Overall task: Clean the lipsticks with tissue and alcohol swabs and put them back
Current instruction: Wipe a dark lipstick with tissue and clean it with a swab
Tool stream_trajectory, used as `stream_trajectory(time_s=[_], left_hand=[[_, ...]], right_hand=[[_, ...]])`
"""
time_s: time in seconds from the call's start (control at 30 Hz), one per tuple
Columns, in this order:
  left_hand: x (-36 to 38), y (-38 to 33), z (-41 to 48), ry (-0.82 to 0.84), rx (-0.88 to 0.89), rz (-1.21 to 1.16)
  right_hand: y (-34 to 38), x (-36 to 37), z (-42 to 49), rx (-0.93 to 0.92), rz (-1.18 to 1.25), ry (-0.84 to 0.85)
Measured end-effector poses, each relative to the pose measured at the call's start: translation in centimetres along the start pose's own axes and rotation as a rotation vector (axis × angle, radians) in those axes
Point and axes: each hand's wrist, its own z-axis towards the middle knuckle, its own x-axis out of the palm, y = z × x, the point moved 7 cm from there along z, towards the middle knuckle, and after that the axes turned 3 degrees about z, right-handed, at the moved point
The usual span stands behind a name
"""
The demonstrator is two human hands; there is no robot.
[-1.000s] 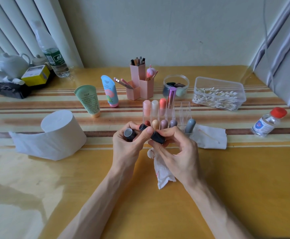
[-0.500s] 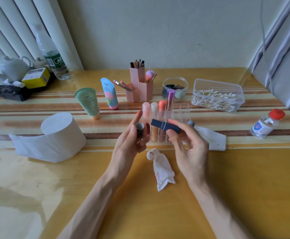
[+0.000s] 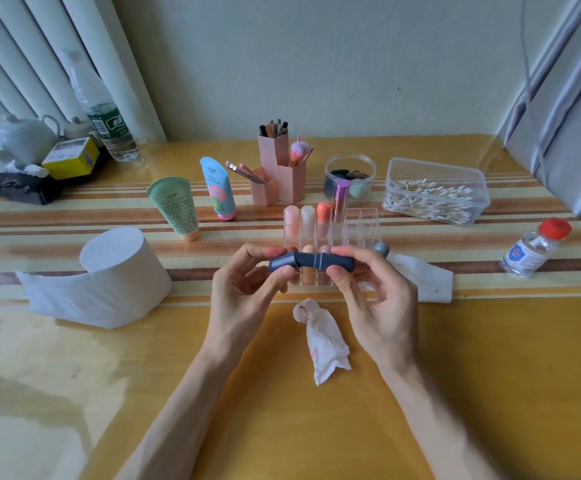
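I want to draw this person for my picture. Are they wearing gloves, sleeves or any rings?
No gloves, and no sleeves show. The left forearm and right forearm are bare down to the picture's edge. The left hand and right hand wear no rings, watch or bracelet that I can see.

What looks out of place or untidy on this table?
A crumpled tissue with red smears lies loose on the table, near the dark blue lipstick that the left hand and right hand hold. A grey lipstick sits outside the clear organizer, at its right.
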Motion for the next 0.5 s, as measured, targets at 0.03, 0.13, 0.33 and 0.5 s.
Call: stream_trajectory(time_s=[0.03, 0.13, 0.33, 0.5], left_hand=[[0.0, 0.0, 0.1, 0.000, 0.005, 0.020], [0.1, 0.1, 0.0, 0.017, 0.019, 0.075], [-0.1, 0.0, 0.1, -0.035, 0.053, 0.073], [0.3, 0.4, -0.2, -0.072, 0.022, 0.027]], right_hand=[[0.1, 0.0, 0.0, -0.019, -0.027, 0.011], [0.4, 0.4, -0.2, -0.058, -0.075, 0.049], [-0.3, 0.8, -0.4, 0.047, -0.010, 0.066], [-0.8, 0.6, -0.6, 0.102, 0.026, 0.074]])
